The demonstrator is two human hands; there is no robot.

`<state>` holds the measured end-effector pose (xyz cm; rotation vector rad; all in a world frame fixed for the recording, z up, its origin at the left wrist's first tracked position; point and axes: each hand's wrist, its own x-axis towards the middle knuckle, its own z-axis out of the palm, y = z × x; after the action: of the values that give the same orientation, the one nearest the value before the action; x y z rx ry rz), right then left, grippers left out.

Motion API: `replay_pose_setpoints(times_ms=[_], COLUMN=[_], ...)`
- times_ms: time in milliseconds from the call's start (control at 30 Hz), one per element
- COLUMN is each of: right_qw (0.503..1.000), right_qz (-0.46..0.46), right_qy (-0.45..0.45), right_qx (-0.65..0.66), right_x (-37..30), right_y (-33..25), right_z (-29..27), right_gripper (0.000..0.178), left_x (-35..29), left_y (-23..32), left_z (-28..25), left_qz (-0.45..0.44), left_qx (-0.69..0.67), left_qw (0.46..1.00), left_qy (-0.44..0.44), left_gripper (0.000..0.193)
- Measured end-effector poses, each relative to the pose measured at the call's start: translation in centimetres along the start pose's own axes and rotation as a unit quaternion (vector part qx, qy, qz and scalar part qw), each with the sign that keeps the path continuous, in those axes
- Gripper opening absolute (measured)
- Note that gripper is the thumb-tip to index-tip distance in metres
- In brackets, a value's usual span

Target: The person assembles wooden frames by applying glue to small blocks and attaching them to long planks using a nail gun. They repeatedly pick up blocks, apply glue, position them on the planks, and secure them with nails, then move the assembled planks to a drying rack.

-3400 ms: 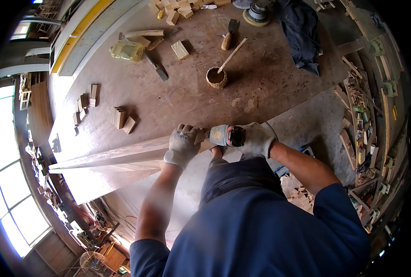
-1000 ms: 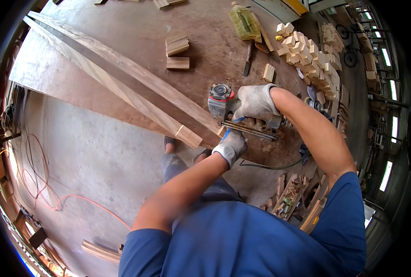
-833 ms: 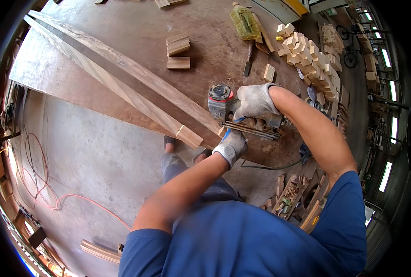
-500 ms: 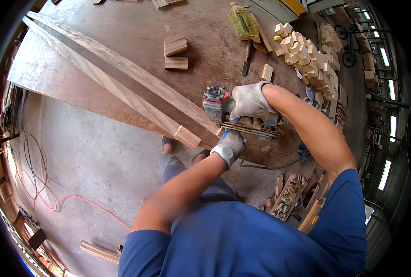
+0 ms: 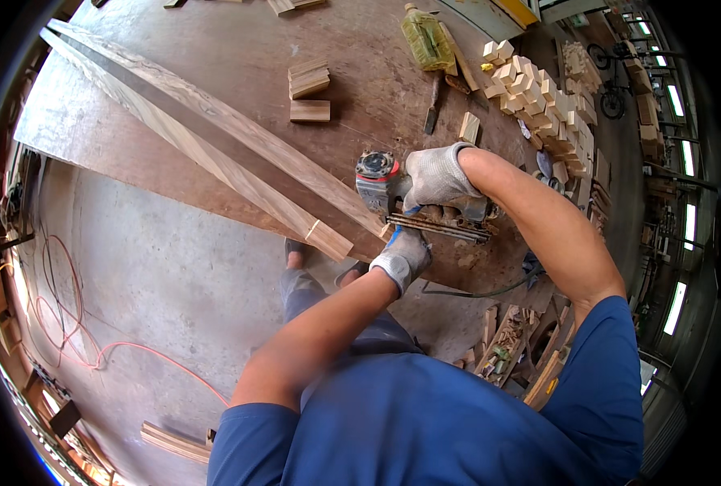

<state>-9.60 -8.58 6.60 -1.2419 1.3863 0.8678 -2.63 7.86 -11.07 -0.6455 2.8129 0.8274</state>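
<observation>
A grey hand-held power tool with a red ring, which looks like an electric planer point(image 5: 379, 188), lies tipped on its side on the wooden worktable point(image 5: 239, 49). My right hand point(image 5: 441, 176), in a whitish work glove, is closed over its body from above. Against the near edge of its flat metal base, my gloved left hand point(image 5: 405, 254) is curled with the thumb up; its other fingers are partly hidden. Two long wooden boards point(image 5: 215, 164) run from beside the tool to the far left, their near ends close to my left hand.
Small wood blocks point(image 5: 309, 78) sit mid-table; many more are piled point(image 5: 539, 97) at the far right. A yellowish plastic bottle point(image 5: 428, 39) and a chisel-like tool point(image 5: 433, 105) lie nearby. A dark cord point(image 5: 490, 292) hangs at the table's near edge; a red hose point(image 5: 146, 347) crosses the floor.
</observation>
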Motion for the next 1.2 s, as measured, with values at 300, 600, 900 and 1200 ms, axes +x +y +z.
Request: replay_pose_setpoints(times_ms=[300, 600, 900, 1200], right_qw=[0.997, 0.948, 0.913, 0.833], right_qz=[-0.043, -0.079, 0.084, 0.229], right_qy=[0.068, 0.234, 0.319, 0.466], right_qx=[0.014, 0.203, 0.241, 0.192], right_x=[-0.6, -12.5, -11.5, -2.0], right_y=[1.7, 6.8, 20.9, 32.0], right_z=[0.8, 7.1, 23.1, 29.5], right_gripper=[0.033, 0.047, 0.046, 0.041], left_x=[0.0, 0.0, -1.5, -1.5], left_y=[0.1, -1.0, -2.8, -4.2], left_z=[0.5, 0.7, -3.5, -1.5], left_qz=[0.002, -0.011, -0.009, 0.005], left_qx=[0.035, 0.076, 0.131, 0.182], left_qw=[0.999, 0.996, 0.991, 0.983], left_qy=[0.017, 0.036, 0.021, -0.008], left_gripper=[0.044, 0.023, 0.022, 0.016])
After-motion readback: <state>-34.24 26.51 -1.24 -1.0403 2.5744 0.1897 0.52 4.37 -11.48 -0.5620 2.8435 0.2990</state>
